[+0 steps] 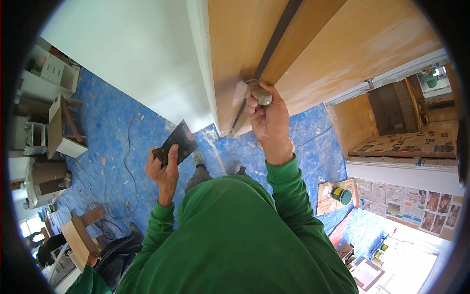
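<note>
Blue plastic sheeting (103,127), creased and pale-spotted, spreads over the floor. Above it, a tan-brown wooden panel (362,54), whitish smears on its face, stands beside a smooth white panel (137,59). A narrow dark strip (278,41) runs lengthwise along the wood. At right, a cylindrical can with a green lid (341,195) lies on or stands over brown cardboard; which, cannot tell. Right hand (274,122): fingers wrapped around a hand tool with a rounded brown handle (262,96), held at the wood beside the strip; tip contact cannot be told. Left hand (166,171): thumb and fingers grasp a flat, dark rectangular plate (178,142), tilted, near the white panel's lower end.
</note>
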Action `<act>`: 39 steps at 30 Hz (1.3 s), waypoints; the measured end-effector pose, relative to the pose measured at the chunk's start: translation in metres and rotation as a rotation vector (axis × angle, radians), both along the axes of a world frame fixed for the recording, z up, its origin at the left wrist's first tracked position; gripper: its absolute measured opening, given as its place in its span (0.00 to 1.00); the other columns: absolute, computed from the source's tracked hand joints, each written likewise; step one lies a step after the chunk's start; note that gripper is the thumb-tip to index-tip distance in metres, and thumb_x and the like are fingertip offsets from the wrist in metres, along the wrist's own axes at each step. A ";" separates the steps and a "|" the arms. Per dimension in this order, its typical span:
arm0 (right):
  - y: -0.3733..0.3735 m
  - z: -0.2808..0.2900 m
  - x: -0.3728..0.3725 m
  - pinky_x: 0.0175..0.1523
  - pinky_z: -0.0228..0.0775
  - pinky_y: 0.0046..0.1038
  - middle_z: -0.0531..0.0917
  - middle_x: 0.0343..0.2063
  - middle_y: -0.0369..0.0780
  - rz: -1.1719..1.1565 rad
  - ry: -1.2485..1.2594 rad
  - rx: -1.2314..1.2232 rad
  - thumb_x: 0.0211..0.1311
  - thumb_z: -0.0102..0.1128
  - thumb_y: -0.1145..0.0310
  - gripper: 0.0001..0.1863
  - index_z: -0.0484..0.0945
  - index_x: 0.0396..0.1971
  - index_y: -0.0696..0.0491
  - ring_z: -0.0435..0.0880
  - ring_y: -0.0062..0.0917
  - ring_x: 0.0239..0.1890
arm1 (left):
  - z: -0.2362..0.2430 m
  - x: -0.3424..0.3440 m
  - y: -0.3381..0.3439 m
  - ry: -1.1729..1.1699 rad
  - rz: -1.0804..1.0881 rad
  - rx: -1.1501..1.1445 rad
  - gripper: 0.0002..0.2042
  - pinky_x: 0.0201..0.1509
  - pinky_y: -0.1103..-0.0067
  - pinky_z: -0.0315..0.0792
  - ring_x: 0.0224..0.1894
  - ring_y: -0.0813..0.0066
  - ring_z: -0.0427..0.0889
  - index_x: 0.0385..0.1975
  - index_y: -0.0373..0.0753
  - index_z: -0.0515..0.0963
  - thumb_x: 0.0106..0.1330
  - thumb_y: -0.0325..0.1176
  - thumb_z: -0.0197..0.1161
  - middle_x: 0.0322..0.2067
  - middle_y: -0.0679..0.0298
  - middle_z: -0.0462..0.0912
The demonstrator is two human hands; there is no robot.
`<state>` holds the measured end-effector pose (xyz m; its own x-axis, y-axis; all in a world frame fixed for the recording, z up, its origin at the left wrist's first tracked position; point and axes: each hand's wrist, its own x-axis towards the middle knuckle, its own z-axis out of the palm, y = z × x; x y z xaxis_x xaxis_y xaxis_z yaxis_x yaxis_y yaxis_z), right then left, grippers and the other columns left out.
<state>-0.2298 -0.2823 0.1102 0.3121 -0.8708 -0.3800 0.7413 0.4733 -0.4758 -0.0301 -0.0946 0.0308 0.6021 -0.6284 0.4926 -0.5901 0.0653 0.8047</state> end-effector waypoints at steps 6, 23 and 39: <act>0.067 -0.018 -0.048 0.26 0.69 0.24 0.78 0.27 0.44 0.196 0.275 -0.145 0.67 0.51 0.65 0.15 0.74 0.45 0.62 0.75 0.26 0.22 | 0.015 -0.017 -0.003 0.459 0.066 0.088 0.08 0.29 0.82 0.66 0.25 0.80 0.75 0.33 0.32 0.83 0.63 0.32 0.68 0.31 0.66 0.81; 0.084 -0.025 -0.064 0.42 0.68 0.20 0.81 0.39 0.36 0.265 0.527 -0.587 0.60 0.62 0.79 0.25 0.74 0.60 0.57 0.76 0.17 0.35 | 0.074 -0.084 -0.053 1.651 -0.481 0.299 0.14 0.46 0.75 0.76 0.38 0.73 0.84 0.45 0.35 0.77 0.67 0.38 0.63 0.39 0.61 0.84; 0.063 -0.013 -0.075 0.28 0.64 0.23 0.79 0.27 0.39 0.270 0.709 -0.327 0.68 0.50 0.65 0.19 0.79 0.48 0.63 0.72 0.21 0.21 | 0.074 -0.047 -0.034 1.472 -0.362 0.108 0.16 0.47 0.76 0.77 0.41 0.72 0.84 0.47 0.32 0.77 0.65 0.37 0.64 0.41 0.59 0.84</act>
<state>-0.3052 -0.2195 0.0973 0.3080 -0.9011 -0.3053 0.0942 0.3482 -0.9327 -0.0770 -0.1285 0.1048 0.3116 -0.8384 -0.4473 0.7524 -0.0698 0.6550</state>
